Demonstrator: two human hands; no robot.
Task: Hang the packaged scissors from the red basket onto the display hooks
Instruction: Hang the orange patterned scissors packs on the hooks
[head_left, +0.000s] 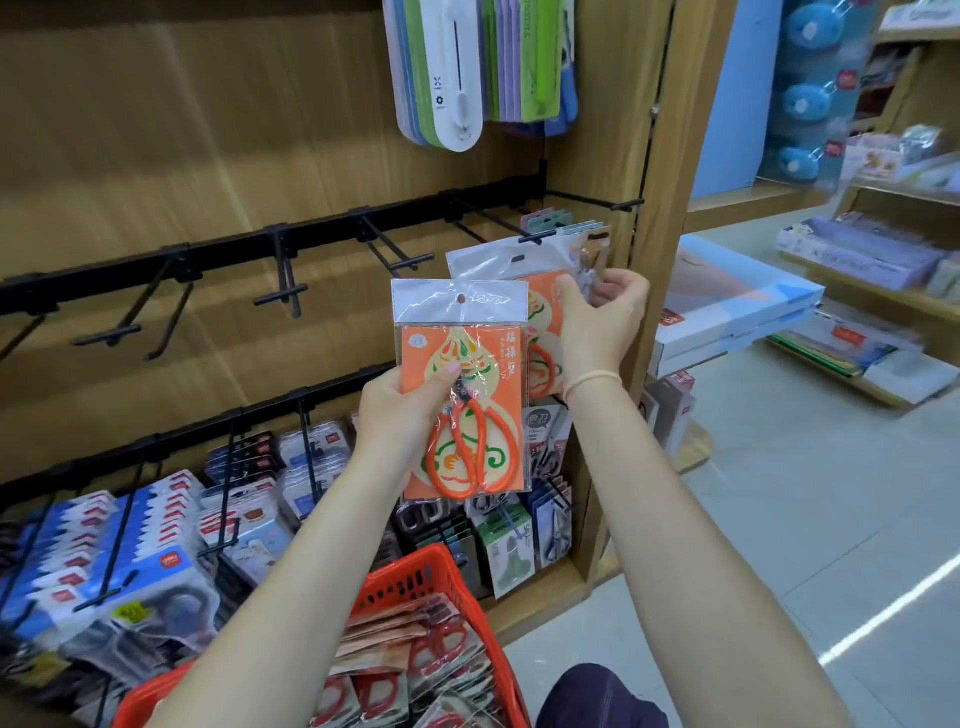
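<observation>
My left hand (400, 410) holds up a pack of orange-handled scissors (462, 395) on an orange card, thumb on its front. Behind it, my right hand (597, 317) grips a second orange scissors pack (498, 270) at its right side, its hang slot close to the tip of a black hook (537, 238) on the upper rail. Packs hang on that hook behind it. The red basket (415, 577) sits low in front of me with several more scissors packs (415, 670) inside.
Several bare black hooks (291, 291) stick out of the upper rail to the left. The lower rail carries packed stationery (156, 551). Knife packs (457, 73) hang above. A wooden shelf post (660, 208) stands right of my hand, with an aisle and other shelves beyond.
</observation>
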